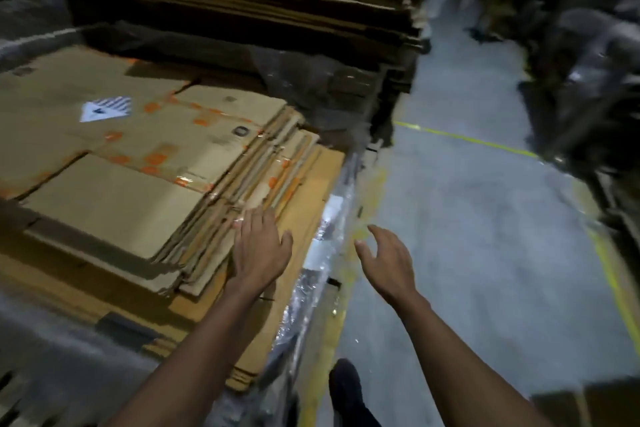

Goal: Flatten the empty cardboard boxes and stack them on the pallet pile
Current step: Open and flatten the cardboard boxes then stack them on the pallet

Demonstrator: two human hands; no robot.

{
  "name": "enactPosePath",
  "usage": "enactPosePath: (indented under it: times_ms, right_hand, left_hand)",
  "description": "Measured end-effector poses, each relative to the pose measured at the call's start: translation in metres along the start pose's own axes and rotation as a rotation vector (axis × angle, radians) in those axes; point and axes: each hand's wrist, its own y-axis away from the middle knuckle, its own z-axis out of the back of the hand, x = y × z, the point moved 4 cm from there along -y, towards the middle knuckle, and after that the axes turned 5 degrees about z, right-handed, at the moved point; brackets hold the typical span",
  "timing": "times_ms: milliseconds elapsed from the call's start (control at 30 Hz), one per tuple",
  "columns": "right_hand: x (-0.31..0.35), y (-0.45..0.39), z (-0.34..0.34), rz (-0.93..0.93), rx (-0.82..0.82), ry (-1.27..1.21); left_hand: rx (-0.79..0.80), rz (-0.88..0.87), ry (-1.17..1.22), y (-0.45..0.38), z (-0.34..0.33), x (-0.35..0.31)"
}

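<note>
A: Where are the boxes?

B: Already flat, lying on the pile at the left of the aisle, their right edges fanned out and uneven. The left hand rests palm-down on that fanned edge, fingers straight and a little spread, gripping nothing. The right hand hangs over the floor just beside the pile, fingers apart and loosely bent, empty.

A: How will they handle?

B: I'd judge each sheet light and stiff along the flutes but floppy at the creases, and the faces slick enough to slide over one another. The taped patches look glossy, so likely more slippery there. Best taken at the exposed right edges, one hand on each side, or pushed flat-handed to square them up.

A: How many?

B: Two hands. One low pile in front, one taller stack behind it. One white label on the top sheet. The sheets themselves are perhaps a dozen layers at the fanned edge; blur stops an exact count. One shoe is visible below.
</note>
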Motion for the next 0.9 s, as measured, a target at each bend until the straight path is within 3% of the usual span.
enactPosePath:
  times_ms: [200,500,667,900]
  right_hand:
    - [-0.075,0.107,0.085,-0.328,-0.261,0.01]
    - [-0.177,0.228,0.243,-0.65,-0.699,0.106]
    - [-0.242,0.294,0.356,-0.769,-0.962,0.151]
    - [-0.322,0.363,0.484,-0.888,-1.163,0.128]
  left_hand:
    - [0.203,-0.353,0.062,0.058,-0.03,-0.138]
    - [0.307,-0.861,0.21,0.178,-0.051,-0.385]
    - [0.332,-1.068,0.342,0.254,-0.058,-0.522]
    - [0.4,-1.205,0.416,0.33,-0.08,-0.681]
